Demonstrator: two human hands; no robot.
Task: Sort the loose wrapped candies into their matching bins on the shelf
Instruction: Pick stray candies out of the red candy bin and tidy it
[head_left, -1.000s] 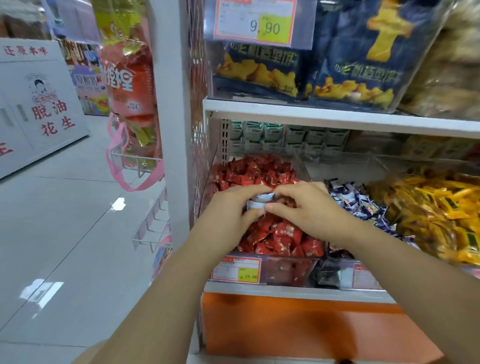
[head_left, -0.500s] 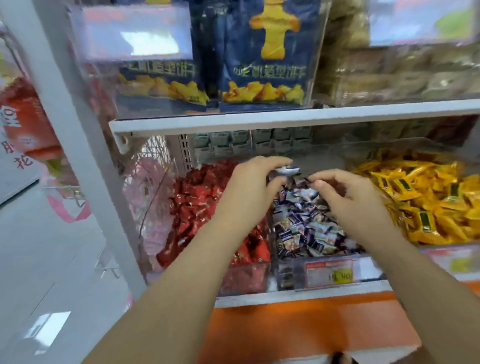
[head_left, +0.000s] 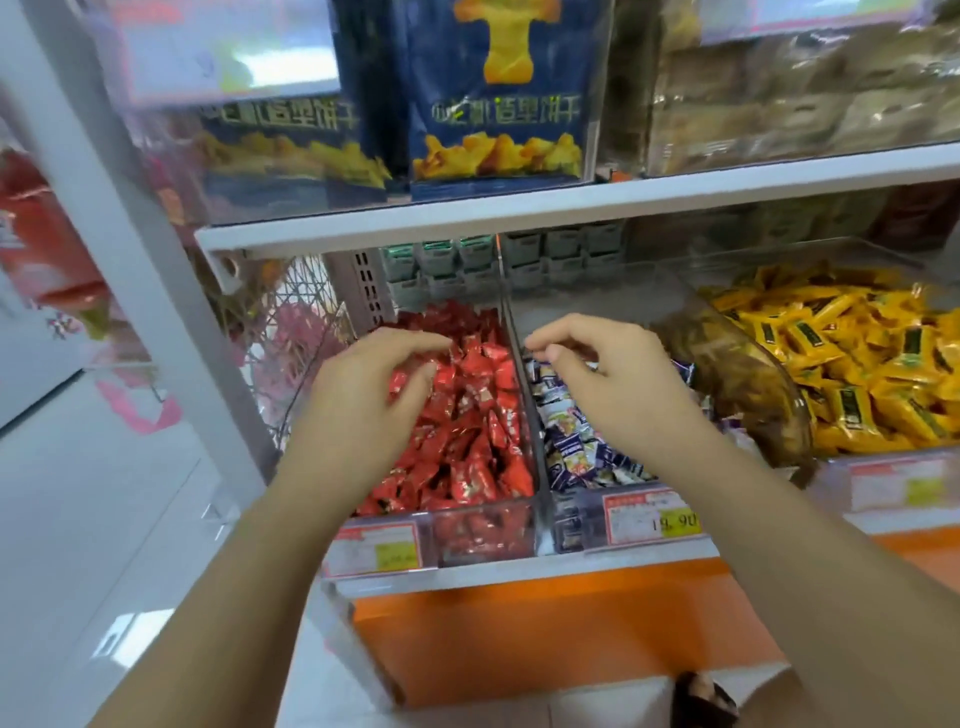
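Half a second ago the left hand (head_left: 374, 384) pinched a pale wrapped candy. Now its fingers are loosely curled and empty over the glossy red pillow-shaped candies (head_left: 467, 431) in their clear plastic bin (head_left: 483, 535). The stray has probably landed among the crinkly blue-and-white foil candies (head_left: 576, 447) at 3 o'clock. The right hand (head_left: 613, 384) hovers there, slack and holding nothing. That piece looks sorted.

19.90 (blurry) on price tag (head_left: 652, 519); 造型饼干 on blue pkg (head_left: 498, 104).
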